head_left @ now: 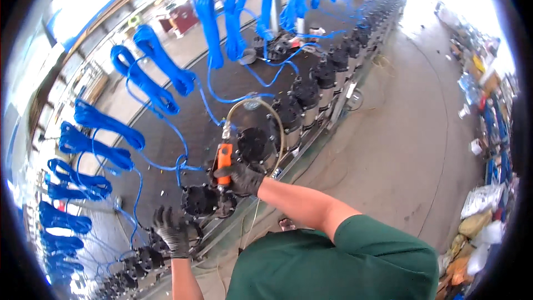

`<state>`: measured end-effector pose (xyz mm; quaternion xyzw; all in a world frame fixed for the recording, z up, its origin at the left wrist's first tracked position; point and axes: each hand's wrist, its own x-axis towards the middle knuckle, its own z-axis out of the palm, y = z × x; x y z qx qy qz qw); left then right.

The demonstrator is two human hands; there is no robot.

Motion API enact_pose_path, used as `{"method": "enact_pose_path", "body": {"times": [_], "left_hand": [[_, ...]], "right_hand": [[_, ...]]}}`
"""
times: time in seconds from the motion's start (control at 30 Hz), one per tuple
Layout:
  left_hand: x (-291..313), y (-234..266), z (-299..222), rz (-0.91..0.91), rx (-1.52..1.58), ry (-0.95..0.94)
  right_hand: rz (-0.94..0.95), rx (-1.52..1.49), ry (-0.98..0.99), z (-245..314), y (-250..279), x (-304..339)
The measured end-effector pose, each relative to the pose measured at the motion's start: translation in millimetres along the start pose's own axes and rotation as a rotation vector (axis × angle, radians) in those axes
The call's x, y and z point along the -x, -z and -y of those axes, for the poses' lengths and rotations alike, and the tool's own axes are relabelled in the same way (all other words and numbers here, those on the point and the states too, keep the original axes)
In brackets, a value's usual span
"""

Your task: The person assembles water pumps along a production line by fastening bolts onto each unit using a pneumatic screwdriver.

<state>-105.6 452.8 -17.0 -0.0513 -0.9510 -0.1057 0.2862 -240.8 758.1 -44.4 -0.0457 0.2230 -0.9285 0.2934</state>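
My right hand point(245, 180), in a dark glove, is wrapped round an orange air screwdriver point(224, 161) held upright. The tool's lower end meets a small black part point(225, 205) at the near edge of the bench. A round black housing point(199, 200) sits just left of it. My left hand point(173, 233), gloved too, has its fingers stretched out over the black parts further left; nothing shows in its grasp. From the top of the screwdriver a yellowish air hose point(282, 128) loops up and round to the right.
Blue cable coils point(144, 80) hang in a row along the bench's far side, their leads running to the black housings. More black housings point(305, 91) line the near edge. Bags and boxes point(483, 205) are piled right of the floor. A thin cable point(441, 133) crosses the floor.
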Motion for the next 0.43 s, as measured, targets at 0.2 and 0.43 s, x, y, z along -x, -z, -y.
{"method": "enact_pose_path", "body": {"times": [0.2,0.43], "left_hand": [[-59,-38,-76,0.356,0.089,-0.068],[-60,-71,-49,0.592,0.334,0.152]], "right_hand": [[0.011,0.045,0.002,8,-10,5],[0.053,0.125,-0.031,2,5,-7]]}}
